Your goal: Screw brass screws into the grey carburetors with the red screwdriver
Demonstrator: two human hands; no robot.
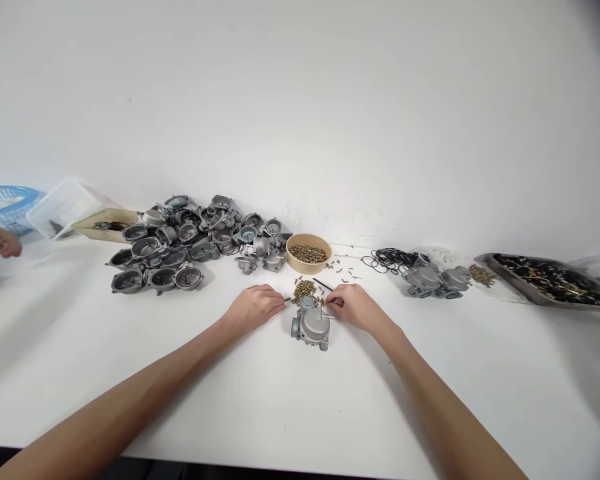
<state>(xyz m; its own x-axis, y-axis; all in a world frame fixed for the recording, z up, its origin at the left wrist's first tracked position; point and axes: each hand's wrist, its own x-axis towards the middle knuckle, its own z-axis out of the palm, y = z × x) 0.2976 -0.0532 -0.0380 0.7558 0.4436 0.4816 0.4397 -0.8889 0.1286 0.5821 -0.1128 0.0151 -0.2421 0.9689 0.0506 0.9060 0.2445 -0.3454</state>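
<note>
carburetor [314, 325] below center partly hides brass screws [305, 289]; right hand [353, 305] pinches dark rod [323, 285], left hand's [256, 305] grip unclear; co-worker's hand [1, 240] cut off, far left.

The slender left forearm [150, 380] and slender right forearm [433, 387] are bare, tapering to narrow wrists [228, 323]; both rounded hands [255, 307] are bare too.

The carburetor [315, 325] is gray metal and sits with its round dome facing up. Little gold screws [305, 289] lie in a loose heap just behind it. A thin black stick [322, 285] slants beside them.
</note>
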